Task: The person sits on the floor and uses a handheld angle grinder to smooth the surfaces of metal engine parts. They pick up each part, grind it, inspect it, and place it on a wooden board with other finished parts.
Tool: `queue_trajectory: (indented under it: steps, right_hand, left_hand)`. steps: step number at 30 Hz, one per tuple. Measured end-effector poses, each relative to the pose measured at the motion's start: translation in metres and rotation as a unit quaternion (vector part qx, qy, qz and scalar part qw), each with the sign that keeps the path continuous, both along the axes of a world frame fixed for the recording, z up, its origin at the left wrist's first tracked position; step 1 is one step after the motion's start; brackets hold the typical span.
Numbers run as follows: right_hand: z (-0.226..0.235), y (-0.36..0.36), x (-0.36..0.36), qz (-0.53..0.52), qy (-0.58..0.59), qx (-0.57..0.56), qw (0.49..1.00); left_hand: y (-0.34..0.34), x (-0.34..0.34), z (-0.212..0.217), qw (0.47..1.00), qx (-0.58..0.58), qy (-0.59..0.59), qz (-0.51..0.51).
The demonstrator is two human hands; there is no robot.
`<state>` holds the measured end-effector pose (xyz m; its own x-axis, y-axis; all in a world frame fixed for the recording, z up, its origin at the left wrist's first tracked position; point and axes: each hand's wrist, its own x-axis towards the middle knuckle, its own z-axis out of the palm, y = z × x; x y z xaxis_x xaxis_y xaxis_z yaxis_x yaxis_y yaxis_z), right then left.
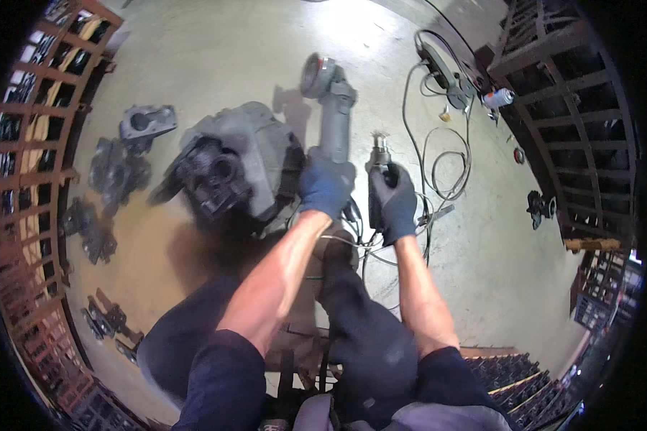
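In the head view, the person is down low over a grey floor [496, 287], a dark blue glove on each hand. The left hand [326, 188] is wrapped around the lower end of a grey tool [335, 122], which points away from the person, its round head, with some red on it, turned off to the left. The right hand [395, 205] is closed around a black tool [379, 159], shorter, with its metal nose pointing forward as well. The two tools lie nearly side by side, well apart from touching.

Just left of the left hand sits a big grey casting [269, 154], with a dark part [219, 176] on its near side; both look blurred. Further left, smaller castings [118, 172] are scattered across the floor.

Over on the right, a cable [449, 197] loops along the floor, below a power strip [437, 66]. A spray can [497, 98] lies near the foot of the right rack [575, 93], and a brown rack [43, 165] runs up the left side.
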<state>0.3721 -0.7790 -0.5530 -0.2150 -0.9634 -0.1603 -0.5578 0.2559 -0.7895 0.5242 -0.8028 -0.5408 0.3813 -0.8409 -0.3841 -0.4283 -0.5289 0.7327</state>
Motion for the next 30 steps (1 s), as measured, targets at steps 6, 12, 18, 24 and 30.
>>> queue_trajectory:
  steps: [6, 12, 18, 24, 30]
  right_hand:
    - [-0.09, 0.035, -0.037, -0.047, 0.297, -0.013, 0.953]
    - [-0.117, -0.007, -0.033, -0.068, 0.224, 0.208, 0.95]
    - [-0.138, -0.008, -0.068, 0.027, 0.059, 0.208, 0.976]
    - [-0.085, 0.001, -0.074, -0.082, -0.087, 0.209, 0.971]
    - [0.053, 0.029, -0.057, -0.137, -0.249, 0.227, 0.932]
  left_hand:
    - [-0.044, 0.0, -0.078, 0.985, 0.047, -0.164, -0.032]
    - [-0.053, -0.01, -0.131, 0.974, 0.034, -0.22, -0.031]
    - [-0.052, -0.023, -0.172, 0.96, 0.125, -0.214, -0.133]
    - [-0.021, -0.018, -0.174, 0.948, 0.093, -0.283, -0.108]
    - [0.055, -0.011, 0.025, 0.966, 0.106, 0.191, -0.141]
